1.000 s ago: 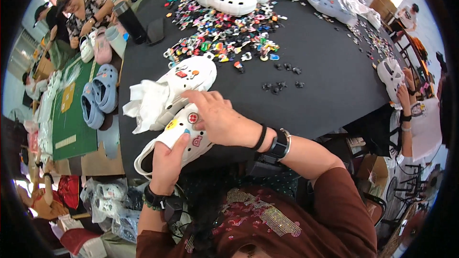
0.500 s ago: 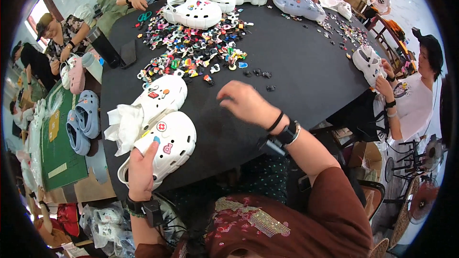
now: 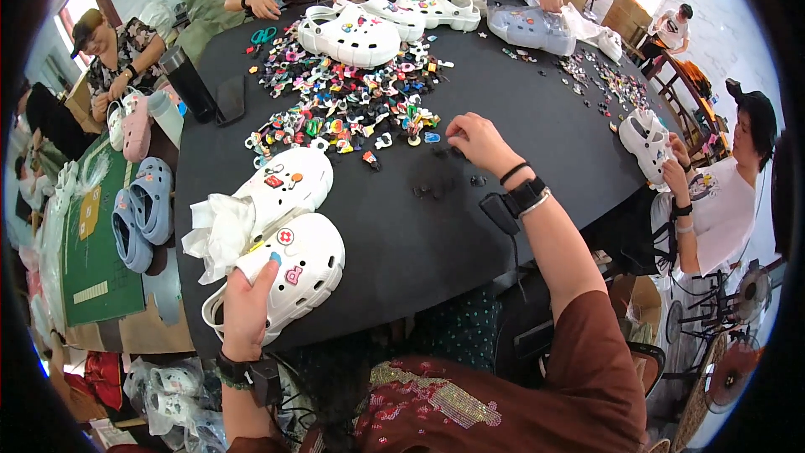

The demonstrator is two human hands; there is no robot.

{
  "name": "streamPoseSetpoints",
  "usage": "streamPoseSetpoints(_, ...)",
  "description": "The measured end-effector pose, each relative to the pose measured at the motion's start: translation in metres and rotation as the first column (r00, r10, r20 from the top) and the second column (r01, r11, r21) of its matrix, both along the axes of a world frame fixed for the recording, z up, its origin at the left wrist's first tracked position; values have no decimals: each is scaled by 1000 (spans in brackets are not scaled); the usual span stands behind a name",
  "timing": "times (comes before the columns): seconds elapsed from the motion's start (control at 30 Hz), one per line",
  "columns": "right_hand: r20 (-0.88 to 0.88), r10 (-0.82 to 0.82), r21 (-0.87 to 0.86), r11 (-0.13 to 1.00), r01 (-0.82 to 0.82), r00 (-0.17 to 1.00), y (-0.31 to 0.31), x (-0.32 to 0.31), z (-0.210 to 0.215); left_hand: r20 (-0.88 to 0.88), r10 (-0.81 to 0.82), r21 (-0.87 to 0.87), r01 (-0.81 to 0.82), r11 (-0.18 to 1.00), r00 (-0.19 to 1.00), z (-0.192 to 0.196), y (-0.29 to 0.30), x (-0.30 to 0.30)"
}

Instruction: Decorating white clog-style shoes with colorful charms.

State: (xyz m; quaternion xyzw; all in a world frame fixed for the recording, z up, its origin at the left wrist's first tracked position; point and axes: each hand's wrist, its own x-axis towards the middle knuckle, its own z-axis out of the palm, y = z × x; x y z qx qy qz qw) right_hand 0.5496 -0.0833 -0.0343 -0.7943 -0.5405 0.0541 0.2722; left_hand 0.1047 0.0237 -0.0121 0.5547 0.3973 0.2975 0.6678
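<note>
- White clog (image 3: 289, 273) lies on the black counter (image 3: 402, 235), its heel end gripped by the left hand (image 3: 247, 315); the thumb lies over the upper and the fingers curl under the sole, clamped on it.
- Since a second ago the right hand (image 3: 474, 138) has left the clog's top and reached well away, to the near edge of the pile of small coloured charms (image 3: 344, 109).
- Its fingers (image 3: 457, 130) are pinched together over small dark pieces (image 3: 436, 189); whether they hold one I cannot tell.
- I judge a fresh charm is being fetched.
- Two charms already sit on the clog's upper, just beyond the left thumb; crumpled white paper (image 3: 220, 231) pokes out beside it, against a second white clog (image 3: 289, 184).
</note>
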Motion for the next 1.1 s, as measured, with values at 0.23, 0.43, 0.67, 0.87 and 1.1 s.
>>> streamPoseSetpoints(0.23, 118, -29, 60, 998, 22, 993, 77, 23, -14, -28, 0, 3, 0, 1000, 1000, -1, 0, -3)
streamPoseSetpoints(0.43, 151, -154, 30, 988, 152, 976, 117, 49, -41, -35, 8, 26, -7, 1000, 999, 5, -4, 2)
streamPoseSetpoints(0.67, -117, -207, 100, 971, 219, 971, 94, 39, -27, -81, -14, 56, 18, 998, 997, -3, -1, -3)
streamPoseSetpoints(0.87, -421, -92, 219, 955, 200, 903, 45, -5, 9, -70, -5, 80, 11, 997, 998, -2, -1, -3)
streamPoseSetpoints(1.1, -566, 290, 452, 892, -3, 772, 1, -68, 3, -65, -30, 64, 35, 997, 997, 5, -3, -1)
